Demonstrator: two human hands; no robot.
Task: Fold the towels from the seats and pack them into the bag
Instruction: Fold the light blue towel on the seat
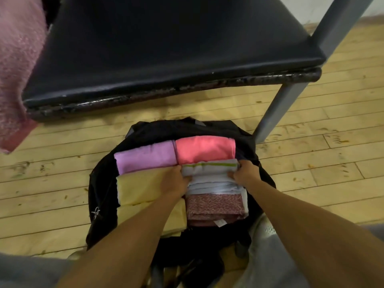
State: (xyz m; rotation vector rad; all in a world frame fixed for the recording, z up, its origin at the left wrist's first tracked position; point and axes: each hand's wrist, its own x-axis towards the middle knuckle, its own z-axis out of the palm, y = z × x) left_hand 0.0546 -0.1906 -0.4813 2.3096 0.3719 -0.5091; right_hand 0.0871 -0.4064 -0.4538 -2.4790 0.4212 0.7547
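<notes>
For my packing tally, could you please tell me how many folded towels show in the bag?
5: purple towel back left, coral towel back right, yellow towel front left, striped white towel mid-right, patterned towel front right. Others may lie hidden beneath.

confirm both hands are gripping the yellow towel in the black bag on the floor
Wrong towel. The head view shows the left hand and right hand gripping the white towel with the green stripe, one at each end; the yellow towel lies beside it. The held towel is in the black bag on the floor.
</notes>
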